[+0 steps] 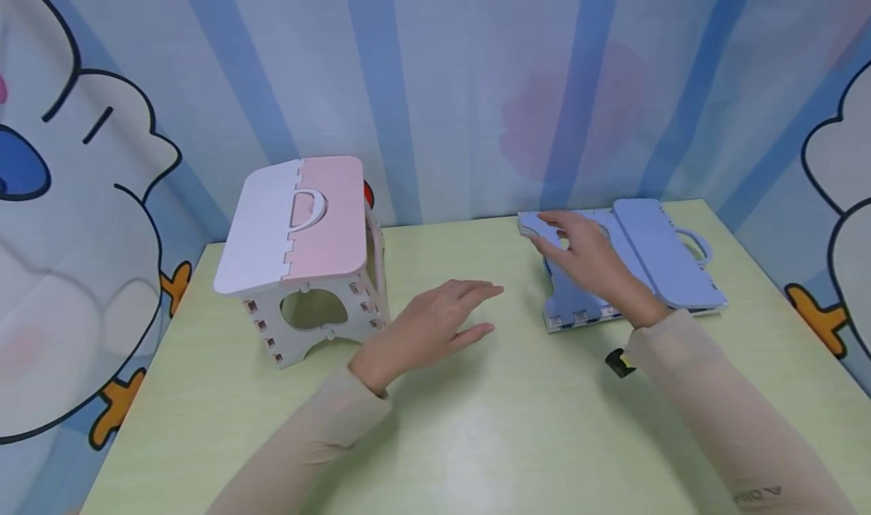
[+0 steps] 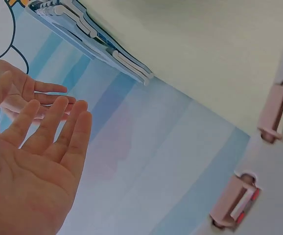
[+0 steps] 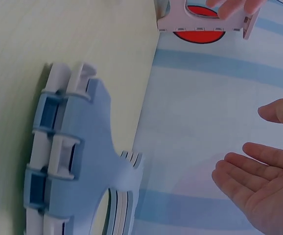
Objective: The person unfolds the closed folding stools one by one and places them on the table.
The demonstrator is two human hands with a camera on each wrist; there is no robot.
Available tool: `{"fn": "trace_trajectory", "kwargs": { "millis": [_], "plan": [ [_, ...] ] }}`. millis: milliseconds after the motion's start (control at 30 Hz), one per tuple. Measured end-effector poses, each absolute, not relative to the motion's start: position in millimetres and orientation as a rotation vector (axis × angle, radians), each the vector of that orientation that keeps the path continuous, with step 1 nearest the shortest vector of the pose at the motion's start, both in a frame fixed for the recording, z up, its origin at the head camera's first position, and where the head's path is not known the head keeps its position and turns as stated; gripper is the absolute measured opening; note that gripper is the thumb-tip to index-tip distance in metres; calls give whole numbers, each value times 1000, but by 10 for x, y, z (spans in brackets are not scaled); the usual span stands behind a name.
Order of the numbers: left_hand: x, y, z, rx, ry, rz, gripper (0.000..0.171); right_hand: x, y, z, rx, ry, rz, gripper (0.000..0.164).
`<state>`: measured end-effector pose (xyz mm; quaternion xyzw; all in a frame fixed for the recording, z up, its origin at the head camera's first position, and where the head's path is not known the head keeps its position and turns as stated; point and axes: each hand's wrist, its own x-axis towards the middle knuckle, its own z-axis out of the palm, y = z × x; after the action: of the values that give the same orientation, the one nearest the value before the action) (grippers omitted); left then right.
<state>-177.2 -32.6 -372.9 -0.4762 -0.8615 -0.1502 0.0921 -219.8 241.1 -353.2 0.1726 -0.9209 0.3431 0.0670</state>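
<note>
On the left of the table a pink and white folding stool (image 1: 327, 235) stands unfolded, its white handle lying across the top. My left hand (image 1: 429, 326) hovers in front and to the right of it, fingers extended, holding nothing. At the right a blue folding stool (image 1: 670, 254) lies folded flat, with a loop handle at its right end. Above its left part is my right hand (image 1: 585, 254), thumb and fingers spread. In the right wrist view that hand (image 3: 259, 181) appears apart from the blue stool's hinged edge (image 3: 63, 147), with nothing in its grasp.
A small black and yellow object (image 1: 621, 362) lies on the pale green table (image 1: 476, 439) beside the right sleeve. Behind the table hangs a blue striped cloth (image 1: 449, 99) with cartoon figures at both sides.
</note>
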Motion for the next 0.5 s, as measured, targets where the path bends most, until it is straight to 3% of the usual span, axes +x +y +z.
{"fn": "trace_trajectory", "kwargs": {
  "millis": [500],
  "plan": [
    [-1803, 58, -3818, -1449, -2697, -517, 52, -2168, 2858, -3633, 390, -2767, 1106, 53]
  ]
}}
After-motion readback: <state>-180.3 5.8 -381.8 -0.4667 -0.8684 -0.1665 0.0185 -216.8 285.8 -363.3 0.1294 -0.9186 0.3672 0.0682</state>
